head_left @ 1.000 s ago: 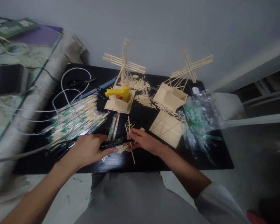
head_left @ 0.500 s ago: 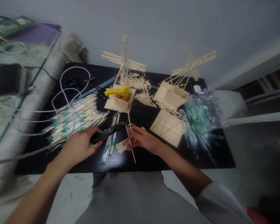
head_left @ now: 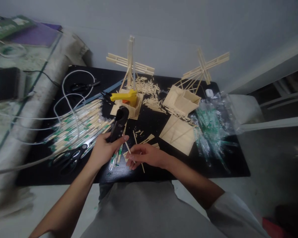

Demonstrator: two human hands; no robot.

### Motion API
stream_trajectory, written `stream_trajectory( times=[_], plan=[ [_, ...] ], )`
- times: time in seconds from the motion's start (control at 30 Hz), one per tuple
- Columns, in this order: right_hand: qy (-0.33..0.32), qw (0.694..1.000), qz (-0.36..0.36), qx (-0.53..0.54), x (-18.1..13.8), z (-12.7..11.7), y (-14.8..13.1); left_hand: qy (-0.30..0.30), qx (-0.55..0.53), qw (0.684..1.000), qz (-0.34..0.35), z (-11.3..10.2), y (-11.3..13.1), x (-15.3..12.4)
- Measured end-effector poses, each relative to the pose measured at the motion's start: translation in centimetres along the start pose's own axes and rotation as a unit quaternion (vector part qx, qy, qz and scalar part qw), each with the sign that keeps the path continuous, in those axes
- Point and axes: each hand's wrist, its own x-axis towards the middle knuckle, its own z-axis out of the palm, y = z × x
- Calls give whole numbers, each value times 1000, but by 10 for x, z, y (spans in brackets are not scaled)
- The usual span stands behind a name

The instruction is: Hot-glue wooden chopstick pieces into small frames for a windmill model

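Note:
My left hand (head_left: 103, 150) is closed around a black cutter tool (head_left: 119, 124), whose head points up and away from me. My right hand (head_left: 147, 155) pinches a thin wooden stick (head_left: 128, 148) just right of the tool, near the front edge of the black table (head_left: 221, 165). Short cut stick pieces (head_left: 149, 139) lie on the table just beyond my right hand. Both forearms reach in from below.
Wrapped chopsticks (head_left: 79, 124) and scissors (head_left: 73, 155) lie to the left under white cables (head_left: 67, 99). A yellow glue gun (head_left: 124, 97) rests on a stick base. Two stick windmills (head_left: 130, 66) (head_left: 201, 71), a flat stick panel (head_left: 178, 134) and empty wrappers (head_left: 211, 124) stand beyond.
My left hand swung the black cutter from lying flat to pointing upright and moved right. My right hand shifted slightly toward me, with a stick pinched in its fingers.

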Motion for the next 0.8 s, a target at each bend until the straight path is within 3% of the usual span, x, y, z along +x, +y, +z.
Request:
stream_trajectory(
  times=[0.23, 0.8],
  plan=[
    [41, 999, 3, 7, -7, -4, -5, 7, 2, 1000, 17, -6, -2, -1],
    [109, 993, -6, 42, -6, 7, -9, -54, -7, 998, 19, 11, 7, 3]
  ],
)
